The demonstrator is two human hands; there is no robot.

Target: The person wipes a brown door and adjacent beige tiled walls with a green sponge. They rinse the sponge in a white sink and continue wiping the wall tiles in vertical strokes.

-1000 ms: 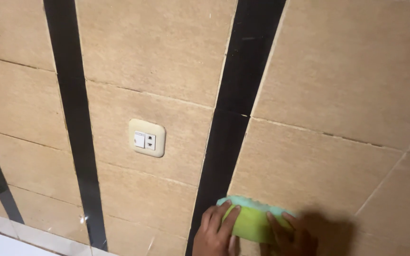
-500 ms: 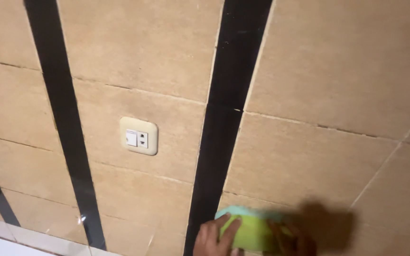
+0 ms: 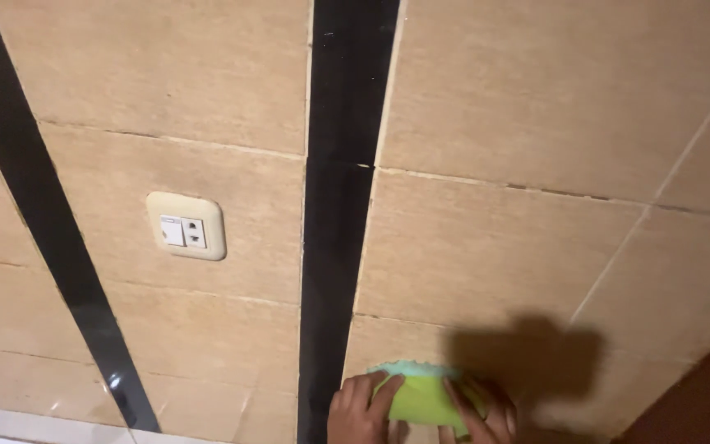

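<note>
Pressing green cloth flat under fingers of both hands, against tiled wall

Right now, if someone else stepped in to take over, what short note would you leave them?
Left hand: pressing the left side of the green cloth flat against the wall.
Right hand: pressing the cloth's right side, fingers spread over it.
Where: low on a beige tile, just right of the middle black strip. The socket sits up and to the left, beyond that strip.
Done: cannot tell; no wet marks or streaks show on the tiles.
Left: cannot tell either; the tiles look alike all over.
</note>
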